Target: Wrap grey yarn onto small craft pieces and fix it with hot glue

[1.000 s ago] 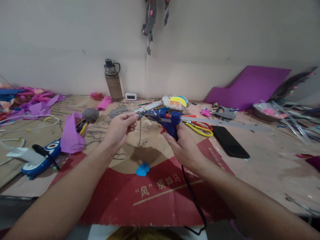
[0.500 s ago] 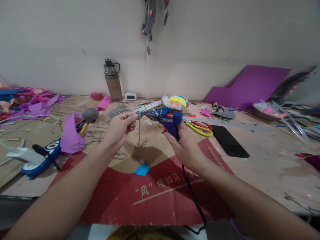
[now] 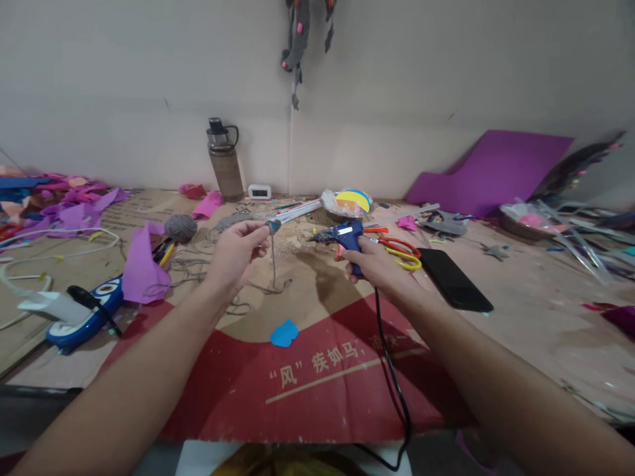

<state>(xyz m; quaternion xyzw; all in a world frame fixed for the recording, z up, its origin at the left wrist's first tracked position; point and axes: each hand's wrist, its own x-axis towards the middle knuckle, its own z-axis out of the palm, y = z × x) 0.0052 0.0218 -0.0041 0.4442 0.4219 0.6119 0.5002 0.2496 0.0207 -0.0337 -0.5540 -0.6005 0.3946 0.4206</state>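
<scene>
Between the fingertips of my left hand [image 3: 241, 254] is a small blue felt piece [image 3: 273, 226], pinched above the cardboard. A strand of grey yarn [image 3: 274, 264] hangs down from it. My right hand [image 3: 370, 259] grips a blue hot glue gun [image 3: 350, 237] by its handle. Its nozzle points left and stands apart from the felt piece. The gun's black cord [image 3: 391, 370] runs down over the front edge. Below both hands, a blue felt cutout [image 3: 284, 333] lies on the red and brown cardboard [image 3: 317, 403].
Scissors [image 3: 404, 254] and a black phone [image 3: 455, 280] lie right of the gun. A ball of grey yarn [image 3: 180, 228], purple felt [image 3: 143, 268] and a blue power strip [image 3: 84, 327] are at left. Behind stand a water bottle [image 3: 225, 165] and a bowl [image 3: 347, 210].
My right hand has drawn the glue gun back to the right, away from the felt piece. My left hand stays nearly in place, still pinching it.
</scene>
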